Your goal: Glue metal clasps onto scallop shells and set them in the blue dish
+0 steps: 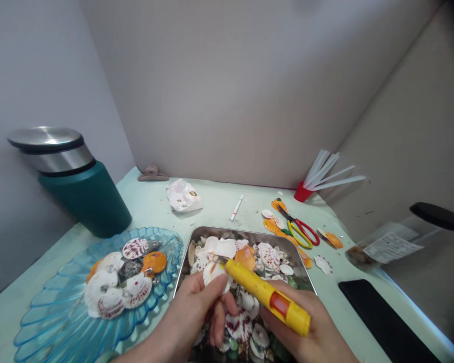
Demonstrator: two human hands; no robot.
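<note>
My left hand point(202, 307) pinches a white scallop shell point(213, 272) over the near part of a metal tray. In my right hand point(300, 320) is a yellow hot glue gun point(263, 291) with a red window in its side. Its nozzle end points left and sits close to the shell's right edge; I cannot tell whether they touch. Below both hands, the metal tray point(245, 233) is filled with mixed shells, among them an orange shell point(245, 257) and a purple-streaked scallop point(239, 326).
On the left, a blue scalloped dish point(53, 315) holds shells, beside a green bottle point(85, 199). At right lie scissors point(300, 232), loose shells, a black phone-like slab point(382, 317) and a clear jar point(401, 237). A red cup point(303, 192) holds translucent sticks. Farther back lies a crumpled wrapper point(183, 195).
</note>
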